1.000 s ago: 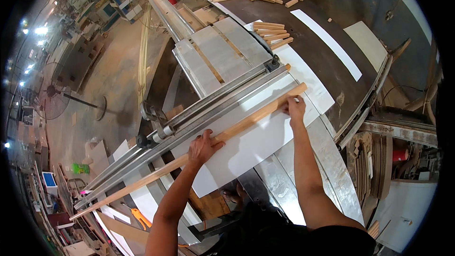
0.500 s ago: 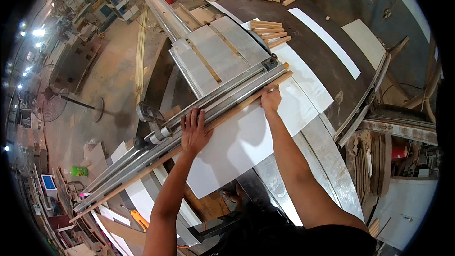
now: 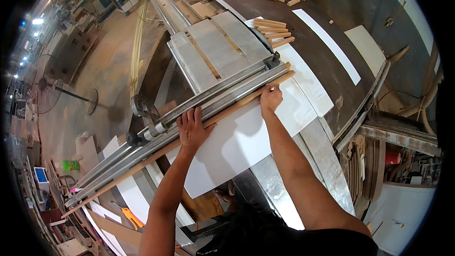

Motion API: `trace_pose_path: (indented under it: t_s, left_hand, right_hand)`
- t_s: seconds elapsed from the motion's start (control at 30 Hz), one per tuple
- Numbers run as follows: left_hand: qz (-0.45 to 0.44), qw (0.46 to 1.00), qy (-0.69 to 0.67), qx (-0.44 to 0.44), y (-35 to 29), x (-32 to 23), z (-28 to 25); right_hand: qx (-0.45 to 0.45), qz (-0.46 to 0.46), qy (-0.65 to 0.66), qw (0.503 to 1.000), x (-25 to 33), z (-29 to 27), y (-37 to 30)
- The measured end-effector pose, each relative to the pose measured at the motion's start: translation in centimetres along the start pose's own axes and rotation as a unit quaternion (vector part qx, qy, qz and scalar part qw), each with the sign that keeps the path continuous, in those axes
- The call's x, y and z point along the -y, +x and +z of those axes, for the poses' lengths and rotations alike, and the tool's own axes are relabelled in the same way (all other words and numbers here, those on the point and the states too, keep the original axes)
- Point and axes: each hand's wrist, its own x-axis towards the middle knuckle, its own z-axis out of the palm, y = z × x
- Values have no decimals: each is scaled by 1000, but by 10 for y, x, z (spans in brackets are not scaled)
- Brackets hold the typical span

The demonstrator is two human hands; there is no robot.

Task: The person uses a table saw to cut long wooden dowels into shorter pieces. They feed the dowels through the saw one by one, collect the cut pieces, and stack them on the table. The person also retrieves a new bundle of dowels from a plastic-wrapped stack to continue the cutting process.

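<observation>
In the head view, a long, smooth wooden stick (image 3: 232,109) lies against the straight side of a grey metal rail (image 3: 237,96), above a glossy white board (image 3: 237,147). The left hand (image 3: 192,129) is spread wide, fingers over the rail and thumb on the stick. The right hand (image 3: 271,98) is closed on the stick near its right end, fingers curled. A flat metal plate (image 3: 215,64) with two slots sits behind the rail. Short sticks (image 3: 274,24) are heaped by the dark brown table (image 3: 315,57).

The stick's left end runs well past the white board's edge; its right end slightly passes the rail's. Bare white surface gives room between the right forearm and the left.

One second ago the stick lay slanted across the board, its right part apart from the rail; now it lines up alongside. Since half a second ago, both hands have kept nearly the same places.
</observation>
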Motion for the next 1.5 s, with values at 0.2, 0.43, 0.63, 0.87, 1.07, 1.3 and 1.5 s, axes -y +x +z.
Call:
trace_pose_path:
  t_s: [0.2, 0.43, 0.63, 0.87, 1.07, 1.3, 1.5]
  left_hand:
    - [-14, 999, 32, -10, 0, 1, 0]
    - [-16, 999, 38, -24, 9, -13, 4]
    - [-27, 998, 49, -32, 6, -6, 4]
    - [-43, 997, 50, -26, 7, -7, 9]
    - [-70, 996, 63, 4, 10, -9, 11]
    - [-30, 997, 56, -51, 11, -9, 10]
    - [-36, 997, 54, -41, 11, -8, 9]
  right_hand:
    - [52, 47, 49, 996, 28, -12, -12]
    - [15, 32, 42, 998, -8, 0, 10]
    - [83, 87, 116, 986, 34, -17, -7]
    - [85, 103, 118, 984, 36, -20, -5]
    - [87, 100, 134, 982, 37, -17, -1]
    - [96, 94, 142, 981, 38, -17, -1]
    - [92, 94, 123, 984, 36, -14, 0]
